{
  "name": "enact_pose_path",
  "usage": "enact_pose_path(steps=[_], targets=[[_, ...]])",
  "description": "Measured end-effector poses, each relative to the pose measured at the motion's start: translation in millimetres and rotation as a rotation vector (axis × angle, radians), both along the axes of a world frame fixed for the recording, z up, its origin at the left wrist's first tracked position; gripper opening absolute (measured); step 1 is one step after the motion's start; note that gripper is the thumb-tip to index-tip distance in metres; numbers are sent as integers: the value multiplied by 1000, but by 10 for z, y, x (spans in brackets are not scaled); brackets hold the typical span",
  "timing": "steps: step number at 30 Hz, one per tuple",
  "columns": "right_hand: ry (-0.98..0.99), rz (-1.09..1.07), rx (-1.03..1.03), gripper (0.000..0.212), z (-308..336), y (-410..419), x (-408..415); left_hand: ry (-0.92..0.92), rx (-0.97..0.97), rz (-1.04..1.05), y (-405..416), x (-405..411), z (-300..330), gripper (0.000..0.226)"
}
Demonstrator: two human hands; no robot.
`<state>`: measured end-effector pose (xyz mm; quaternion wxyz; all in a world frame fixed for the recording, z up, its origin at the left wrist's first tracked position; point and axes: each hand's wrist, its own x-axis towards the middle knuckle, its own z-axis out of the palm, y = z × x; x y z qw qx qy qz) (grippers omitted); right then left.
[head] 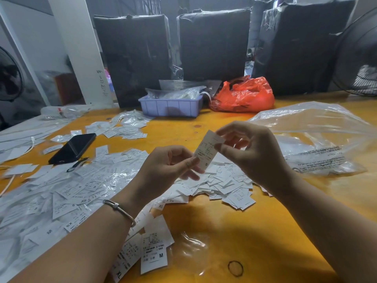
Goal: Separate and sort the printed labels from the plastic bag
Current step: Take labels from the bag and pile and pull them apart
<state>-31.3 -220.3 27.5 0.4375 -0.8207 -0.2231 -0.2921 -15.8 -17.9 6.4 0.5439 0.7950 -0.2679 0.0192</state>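
Both hands hold one white printed label (206, 151) marked S above the yellow table. My left hand (169, 164) pinches its lower end and my right hand (251, 148) pinches its top edge. Below them lies a loose heap of white labels (222, 186). More labels marked S, XS, M and XL spread over crinkled clear plastic (61, 193) at the left. Near the front edge, a label marked M (154, 256) lies flat. A large clear plastic bag (318, 139) with printed text lies at the right, beyond my right hand.
A black phone (72, 149) lies at the left among labels. At the back stand a lilac tray (170, 107) with clear packets and an orange plastic bag (242, 96). Behind them are three black wrapped bundles (212, 45). A black hair band (235, 267) lies near the front.
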Motion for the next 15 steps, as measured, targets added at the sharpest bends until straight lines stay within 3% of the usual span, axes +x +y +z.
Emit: enact_pose_path(steps=[3, 7, 15], targets=[[27, 0, 41, 17, -21, 19, -6, 29, -34, 1, 12, 4, 10, 23], [95, 48, 145, 32, -36, 26, -15, 61, -100, 30, 21, -1, 25, 28], [149, 96, 225, 22, -66, 59, -21, 127, -199, 79, 22, 6, 30, 28]])
